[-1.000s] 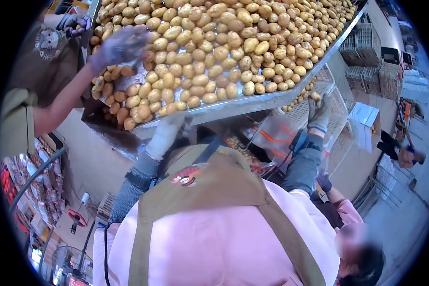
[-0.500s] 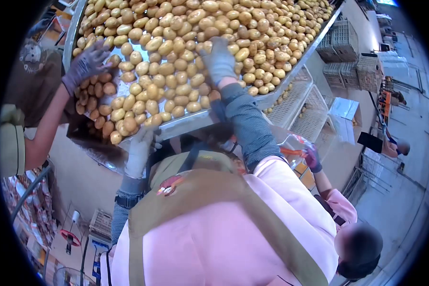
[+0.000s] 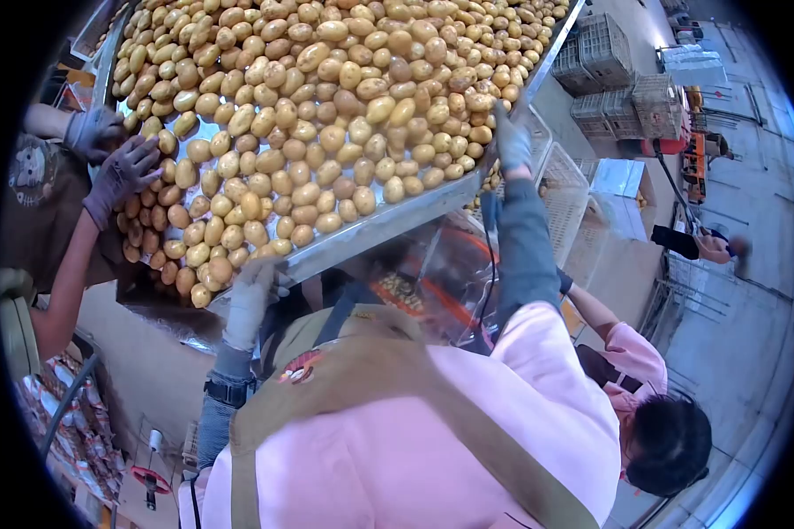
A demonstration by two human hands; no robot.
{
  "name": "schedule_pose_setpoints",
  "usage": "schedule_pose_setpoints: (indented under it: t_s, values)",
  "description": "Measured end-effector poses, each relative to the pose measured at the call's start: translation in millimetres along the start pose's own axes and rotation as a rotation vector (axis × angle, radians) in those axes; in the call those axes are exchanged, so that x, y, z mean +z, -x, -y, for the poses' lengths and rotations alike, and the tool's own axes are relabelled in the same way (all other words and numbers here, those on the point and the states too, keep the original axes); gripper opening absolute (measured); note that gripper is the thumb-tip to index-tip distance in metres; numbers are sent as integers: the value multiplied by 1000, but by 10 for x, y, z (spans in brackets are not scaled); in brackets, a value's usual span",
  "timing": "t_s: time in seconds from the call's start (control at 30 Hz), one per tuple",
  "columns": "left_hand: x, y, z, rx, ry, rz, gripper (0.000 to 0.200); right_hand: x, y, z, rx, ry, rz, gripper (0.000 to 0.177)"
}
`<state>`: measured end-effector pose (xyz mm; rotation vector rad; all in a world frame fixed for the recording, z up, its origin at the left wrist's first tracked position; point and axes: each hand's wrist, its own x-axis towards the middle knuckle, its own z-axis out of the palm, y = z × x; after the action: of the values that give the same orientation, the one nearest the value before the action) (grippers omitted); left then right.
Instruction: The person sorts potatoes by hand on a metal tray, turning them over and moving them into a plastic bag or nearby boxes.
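Many yellow-brown potatoes (image 3: pixel 295 192) lie spread over a metal sorting table (image 3: pixel 370 219). In its white glove, my left hand (image 3: pixel 254 293) is at the near rim by the table's left corner, fingers apart, with no held object visible. My right hand (image 3: pixel 513 139), gloved in pale grey, reaches to the right edge of the potatoes beside the raised rim. Its fingers look stretched out, though somewhat blurred, and I see nothing in them. Browner potatoes (image 3: pixel 154 216) gather at the table's left end.
At the left, another person's purple-gloved hands (image 3: pixel 125 172) are at the potatoes. Plastic crates (image 3: pixel 566 189) stand right of the table, with stacked crates (image 3: pixel 604 53) farther off. Below the rim is an orange-edged container (image 3: pixel 450 295). Another person (image 3: pixel 631 361) is close on my right.
My right hand has moved right, from among the potatoes to the table's right edge. My left hand stays by the near rim. The other person's second gloved hand now shows more clearly at the left.
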<state>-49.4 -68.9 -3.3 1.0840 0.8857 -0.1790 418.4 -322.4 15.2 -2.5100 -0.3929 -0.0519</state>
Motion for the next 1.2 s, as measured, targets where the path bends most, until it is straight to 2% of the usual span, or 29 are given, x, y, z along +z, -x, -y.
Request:
schedule_pose_setpoints:
  t_s: [0.03,0.1,0.17,0.23,0.3,0.37,0.4,0.47,0.53,0.57,0.6,0.63,0.7,0.83,0.87,0.9,0.93,0.97,1.0,1.03,1.07,1.1,1.17,1.2]
  values:
    - [55,-20,-1,4,4,13,28,270,-56,150,-13,-61,9,62]
    - [160,-99,2,17,10,45,28,675,-17,639,-63,401,-37,58]
    - [271,-119,-69,-12,-4,58,28,731,108,1150,119,356,141,52]
    - [352,-164,-124,-23,10,61,28,1279,390,994,-62,324,-129,46]
    - [390,-199,-126,-35,-20,82,28,1419,731,1034,-301,178,-120,40]
    - [422,-246,-124,-37,-46,97,28,1236,1015,1386,-553,150,-61,30]
    - [433,-239,-155,-25,-52,84,28,1278,1023,1297,-564,-130,-4,29]
    - [458,-209,-238,0,-58,58,28,1265,541,765,-553,66,121,31]
    - [409,-172,-238,29,-46,38,28,691,247,772,17,-308,-91,37]
    - [371,-156,-226,44,-40,24,28,791,-90,371,-246,130,-348,45]
    - [340,-166,-168,42,-33,14,28,780,-335,181,-124,156,-160,58]
    - [311,-177,-76,36,-32,19,29,761,-500,192,-89,230,65,71]
    - [287,-184,29,30,-32,33,29,788,-564,337,-79,318,134,69]
    - [390,-134,-25,-18,-44,54,28,710,-122,601,-84,-106,-119,56]
    - [396,-153,-16,-14,-40,60,29,720,81,577,-115,-174,-126,56]
    - [391,-156,-12,-12,-37,66,29,604,403,730,0,-352,-86,51]
    - [378,-153,-20,-9,-26,58,29,459,695,704,-68,-311,-38,46]
    - [353,-147,-39,-1,-12,46,29,254,992,717,-64,-120,-105,43]
    - [319,-132,-67,8,5,32,29,68,1151,529,45,-288,-143,37]
    - [287,-97,-95,13,23,15,29,-49,1139,20,-7,-362,-238,36]
    - [258,-59,-162,21,-24,-13,27,-408,1051,-58,248,-403,-309,38]
    - [219,-41,-138,38,-7,-19,27,-613,887,-391,370,-97,-371,43]
    - [158,-63,-88,84,32,-24,26,-691,470,-1227,336,477,-607,50]
    - [144,-47,-110,41,14,-36,25,-622,208,-1200,286,490,-510,50]
